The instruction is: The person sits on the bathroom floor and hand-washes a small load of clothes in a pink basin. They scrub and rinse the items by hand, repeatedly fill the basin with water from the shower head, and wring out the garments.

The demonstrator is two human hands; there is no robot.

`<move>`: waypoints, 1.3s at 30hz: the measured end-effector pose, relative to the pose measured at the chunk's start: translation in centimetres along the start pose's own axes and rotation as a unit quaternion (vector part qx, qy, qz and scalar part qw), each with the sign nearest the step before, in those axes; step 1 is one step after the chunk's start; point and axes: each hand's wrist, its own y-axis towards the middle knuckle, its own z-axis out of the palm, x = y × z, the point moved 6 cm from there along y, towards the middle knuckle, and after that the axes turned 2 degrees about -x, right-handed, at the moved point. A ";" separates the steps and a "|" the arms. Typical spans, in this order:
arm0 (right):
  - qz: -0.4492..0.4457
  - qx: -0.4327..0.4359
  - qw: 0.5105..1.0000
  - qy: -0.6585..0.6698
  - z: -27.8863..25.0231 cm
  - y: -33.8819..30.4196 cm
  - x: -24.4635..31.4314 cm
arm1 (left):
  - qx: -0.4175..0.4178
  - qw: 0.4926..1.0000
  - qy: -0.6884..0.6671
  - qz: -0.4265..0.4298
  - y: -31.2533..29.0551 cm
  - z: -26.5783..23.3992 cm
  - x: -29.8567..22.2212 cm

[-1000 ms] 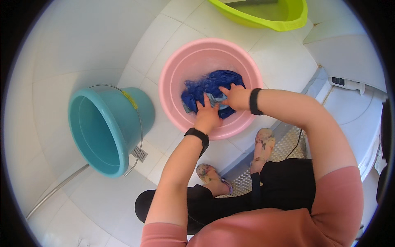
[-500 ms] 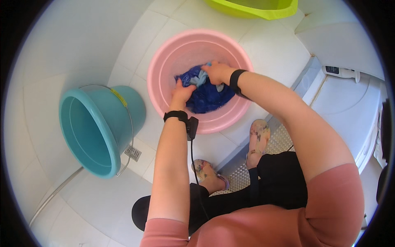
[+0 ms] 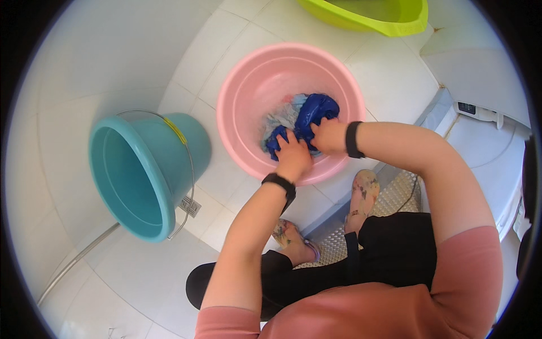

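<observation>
Head view, two hands (image 3: 294, 158) (image 3: 332, 137), one basin (image 3: 240, 101), perhaps two cloths (image 3: 317, 110) (image 3: 280, 117)

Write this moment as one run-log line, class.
left hand: on blue cloth | right hand: on blue cloth | pink basin: pale cloth also inside | teal bucket: left of basin

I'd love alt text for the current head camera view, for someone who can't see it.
A person's bare left hand and right hand touch dark blue cloth, bunched beside pale blue cloth, inside a round pink plastic basin on a white tiled floor. A turquoise bucket is at left, a lime-green tub at top.
</observation>
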 end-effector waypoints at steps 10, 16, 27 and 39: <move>0.078 -0.291 0.938 0.173 -11.3 2.2 -8.8 | -0.150 0.919 -0.307 -0.196 2.0 -4.8 10.4; 0.067 -0.228 0.957 0.164 -6.8 4.9 -3.6 | -0.051 0.832 -0.538 -0.126 5.4 -1.3 6.5; -0.053 -0.106 0.993 0.013 -1.9 -2.3 -1.4 | -0.041 0.994 -0.059 0.087 -2.8 -1.2 0.7; 0.156 -0.283 0.927 0.192 -10.1 3.2 -8.6 | -0.157 0.871 -0.414 -0.213 3.7 -1.3 9.7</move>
